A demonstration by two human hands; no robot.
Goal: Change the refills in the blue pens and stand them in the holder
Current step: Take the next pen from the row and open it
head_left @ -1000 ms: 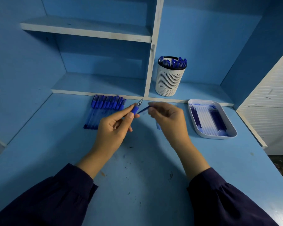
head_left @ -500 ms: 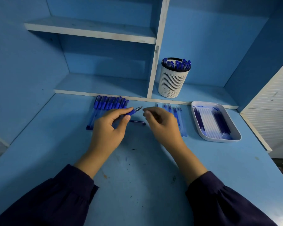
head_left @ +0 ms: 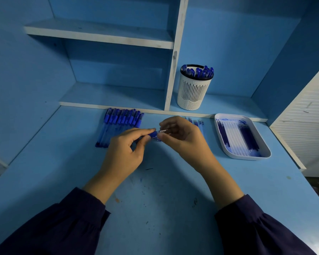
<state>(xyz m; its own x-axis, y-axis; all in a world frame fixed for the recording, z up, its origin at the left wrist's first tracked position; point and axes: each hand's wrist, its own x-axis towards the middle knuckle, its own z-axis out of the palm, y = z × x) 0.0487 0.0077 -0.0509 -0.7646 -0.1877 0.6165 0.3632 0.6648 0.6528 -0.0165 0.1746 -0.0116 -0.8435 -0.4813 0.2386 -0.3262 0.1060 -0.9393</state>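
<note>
Pinched by thumb and forefinger of the left hand (head_left: 122,155), the blue pen (head_left: 152,134) is held level over the desk (head_left: 155,208) while the right hand (head_left: 184,138) nips its metal tip (head_left: 163,131), probably to screw it off or on around the refill. Left of the hands a row of pens (head_left: 120,124) waits by the shelf edge; behind the right hand lie loose refills (head_left: 198,124), then a white tray (head_left: 247,157) of more, and the part-full holder (head_left: 191,92) stands on the low shelf, its path seemingly unblocked.
</note>
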